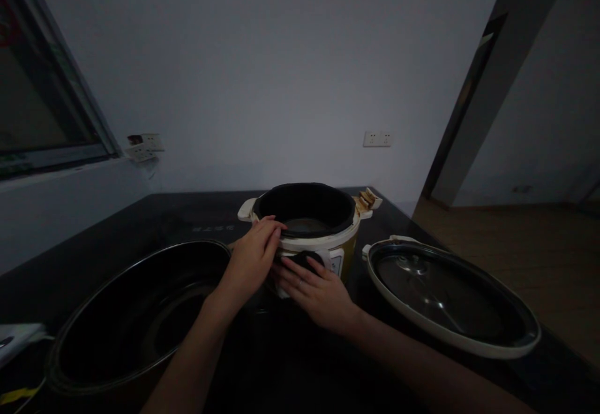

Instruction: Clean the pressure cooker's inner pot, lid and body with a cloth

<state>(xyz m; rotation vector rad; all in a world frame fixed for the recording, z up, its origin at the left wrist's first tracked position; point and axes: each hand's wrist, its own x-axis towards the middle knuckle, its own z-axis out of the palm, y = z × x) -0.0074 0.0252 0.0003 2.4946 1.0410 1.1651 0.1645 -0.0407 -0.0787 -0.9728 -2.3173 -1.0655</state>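
A round rice cooker (349, 248) with a white rim, side handles and a dark, hollow inside stands on the black tabletop. My left hand (255, 245) curls over its near left rim, fingers close together and tips just inside. Lower down, my right hand (319, 292) presses a dark, cloth-like piece (307, 259) against the front, beside the white control panel (336, 261). Its fingers partly cover that piece, and its exact kind is hard to make out in the dim light. Brown stains mark the hinge (368, 200) at the right.
A large dark pot (63, 345) stands at the left, close to my left forearm. The glass lid (450, 295) with a pale rim lies at the right. At the far left edge is a white object (21, 339). Sockets (377, 139) are on the wall behind the table (187, 204).
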